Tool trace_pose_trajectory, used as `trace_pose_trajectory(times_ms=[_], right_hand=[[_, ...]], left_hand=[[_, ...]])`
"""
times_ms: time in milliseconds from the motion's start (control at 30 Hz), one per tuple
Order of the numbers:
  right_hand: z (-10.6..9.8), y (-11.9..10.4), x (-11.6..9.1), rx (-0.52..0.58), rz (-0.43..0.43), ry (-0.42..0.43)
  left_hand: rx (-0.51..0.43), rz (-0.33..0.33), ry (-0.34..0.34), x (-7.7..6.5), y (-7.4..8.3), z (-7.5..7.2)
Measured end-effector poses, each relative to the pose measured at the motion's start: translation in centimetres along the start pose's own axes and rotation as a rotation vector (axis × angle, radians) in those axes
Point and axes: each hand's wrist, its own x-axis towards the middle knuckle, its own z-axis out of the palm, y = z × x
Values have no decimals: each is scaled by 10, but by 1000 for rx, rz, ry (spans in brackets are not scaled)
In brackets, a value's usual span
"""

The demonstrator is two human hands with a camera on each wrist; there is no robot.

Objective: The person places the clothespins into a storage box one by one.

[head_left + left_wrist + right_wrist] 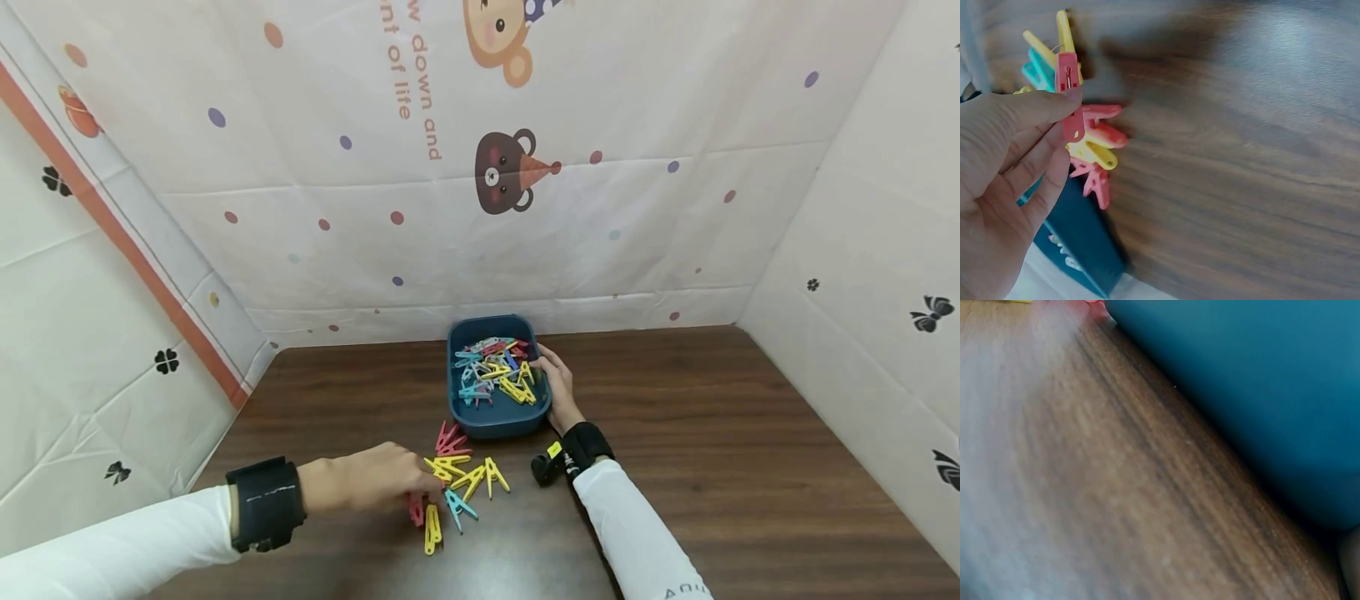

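My left hand (386, 477) pinches a red clothespin (1071, 122) between thumb and fingers, low over the table, as the left wrist view shows. Around it lie loose clothespins: a yellow one (432, 531), a light blue one (459, 508), other yellow ones (493, 475) and red ones (450, 442). My right hand (558, 387) grips the right side of a dark blue plastic basket (498, 427), its thumb over the rim. Inside the basket is a pile of mixed clothespins (495, 371). In the right wrist view the basket wall (1260, 394) fills the upper right.
The brown wood-grain table (697, 450) extends to both sides of the basket. Behind it hangs a white printed cloth (615, 250), close to the basket's far edge. More cloth stands at left and right.
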Motion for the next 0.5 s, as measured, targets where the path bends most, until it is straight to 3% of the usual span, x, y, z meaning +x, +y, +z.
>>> trace_pose_trajectory(times_ms=[133, 200, 267, 333, 400, 500], right_hand=[[2, 3, -2, -1, -8, 21], [3, 5, -3, -11, -12, 19], [3, 7, -4, -13, -14, 12], [2, 7, -4, -12, -24, 8], [2, 6, -3, -4, -31, 12], [0, 4, -1, 2, -37, 14]], left_hand=[[-96, -12, 45, 4, -9, -21], [-121, -30, 130, 8, -19, -41], [-117, -58, 268, 17, -33, -66], [-133, -69, 433, 31, -51, -92], [-145, -115, 552, 52, -69, -117], [-115, -218, 620, 89, -94, -142]])
